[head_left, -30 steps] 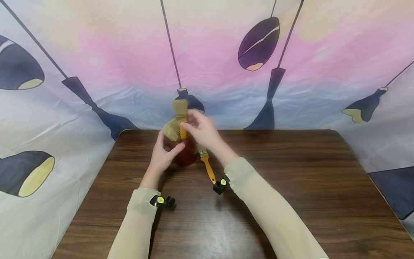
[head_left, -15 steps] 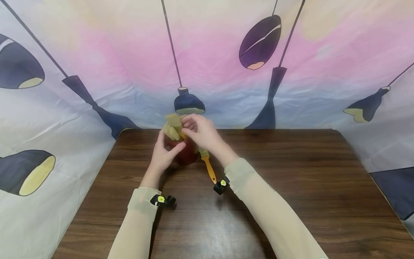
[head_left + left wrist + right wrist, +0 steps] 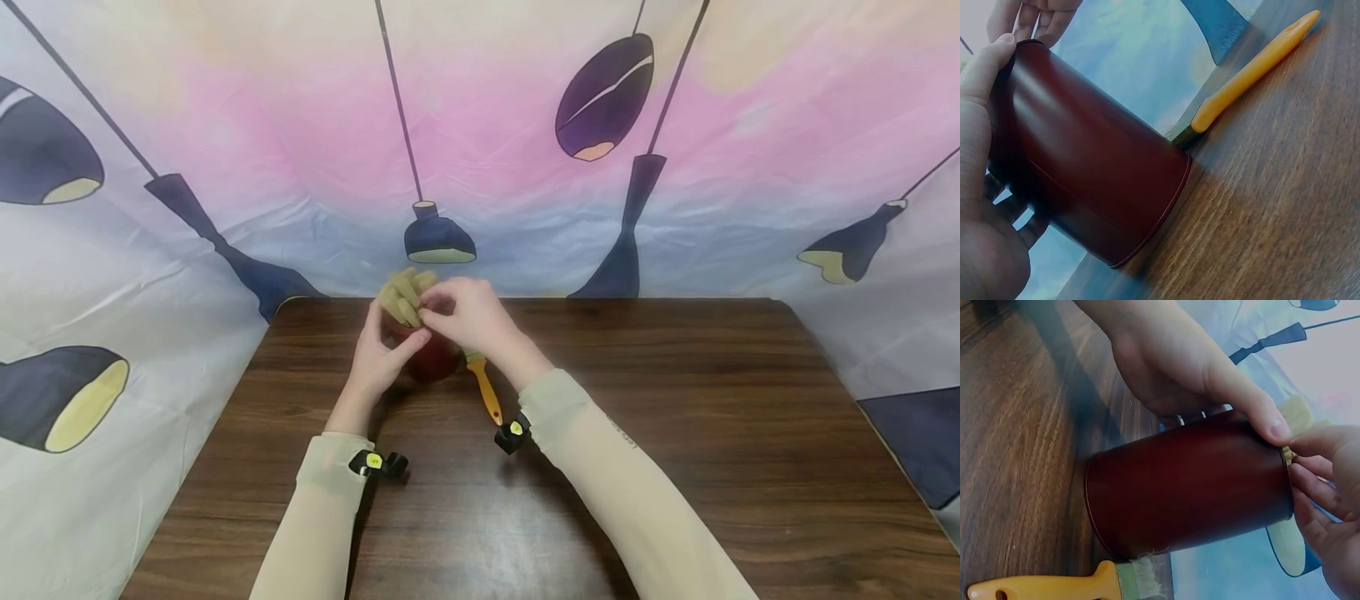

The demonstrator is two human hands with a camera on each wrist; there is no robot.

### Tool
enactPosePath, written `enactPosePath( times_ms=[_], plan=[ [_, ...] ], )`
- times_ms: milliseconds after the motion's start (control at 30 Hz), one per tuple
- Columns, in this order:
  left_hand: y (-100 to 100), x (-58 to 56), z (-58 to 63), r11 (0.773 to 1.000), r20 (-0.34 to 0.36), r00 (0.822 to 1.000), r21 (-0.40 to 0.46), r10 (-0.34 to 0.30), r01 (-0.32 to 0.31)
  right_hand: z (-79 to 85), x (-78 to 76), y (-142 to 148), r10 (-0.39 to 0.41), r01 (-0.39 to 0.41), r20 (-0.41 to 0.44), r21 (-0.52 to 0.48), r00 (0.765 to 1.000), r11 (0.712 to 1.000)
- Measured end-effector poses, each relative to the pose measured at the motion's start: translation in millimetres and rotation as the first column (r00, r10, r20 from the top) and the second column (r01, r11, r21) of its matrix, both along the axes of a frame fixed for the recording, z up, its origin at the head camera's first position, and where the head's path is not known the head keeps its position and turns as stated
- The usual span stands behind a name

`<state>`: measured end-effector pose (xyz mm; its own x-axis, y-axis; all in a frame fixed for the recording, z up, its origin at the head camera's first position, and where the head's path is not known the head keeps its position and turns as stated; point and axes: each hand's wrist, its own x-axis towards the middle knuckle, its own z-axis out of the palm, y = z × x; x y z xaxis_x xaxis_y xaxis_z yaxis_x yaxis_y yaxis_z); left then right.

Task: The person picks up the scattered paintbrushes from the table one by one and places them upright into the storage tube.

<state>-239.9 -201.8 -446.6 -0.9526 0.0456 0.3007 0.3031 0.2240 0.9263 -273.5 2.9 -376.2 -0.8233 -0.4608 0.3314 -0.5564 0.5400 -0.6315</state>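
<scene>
A dark red cylindrical cup (image 3: 437, 360) stands near the far edge of the table. My left hand (image 3: 378, 354) grips its side, thumb at the rim, and the left wrist view shows the fingers curled behind the cup (image 3: 1085, 150). Several paintbrushes (image 3: 403, 298) stand in it, pale bristles up. My right hand (image 3: 472, 315) is at the rim, thumb and fingertips pinching one of these paintbrushes low by the opening; its handle is hidden inside the cup. In the right wrist view, the right hand's fingers (image 3: 1322, 481) lie along the rim beside a ferrule (image 3: 1287, 454).
Another paintbrush with an orange handle (image 3: 484, 390) lies on the wooden table (image 3: 675, 417) just right of the cup, bristles toward the cup's base. A cloth backdrop (image 3: 495, 125) printed with lamps hangs behind the table.
The right hand has lowered a paintbrush into the cup, its bristles dropping from high above the rim to level with the others. The left hand keeps its grip on the cup.
</scene>
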Motion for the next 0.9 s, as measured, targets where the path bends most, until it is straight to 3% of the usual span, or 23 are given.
enactPosePath(
  times_ms=[133, 500, 900],
  plan=[
    [-4.0, -8.0, -12.6, 1.0, -0.01, 1.0, -0.002, 0.004, -0.004, -1.9, 0.9, 6.2, 0.004, -0.004, -0.004, -0.035, 1.0, 0.999],
    [-3.5, -9.0, -14.5, 1.0, -0.034, 0.999, 0.008, -0.014, 0.014, -13.6, 13.4, 32.0, -0.059, 0.072, 0.063, -0.233, 0.996, 0.97],
    [-4.5, -7.9, -12.8, 1.0, -0.005, 1.0, -0.025, 0.009, -0.009, -48.0, 28.1, 57.8, -0.166, 0.186, 0.1, -0.24, 0.981, 0.953]
  ],
)
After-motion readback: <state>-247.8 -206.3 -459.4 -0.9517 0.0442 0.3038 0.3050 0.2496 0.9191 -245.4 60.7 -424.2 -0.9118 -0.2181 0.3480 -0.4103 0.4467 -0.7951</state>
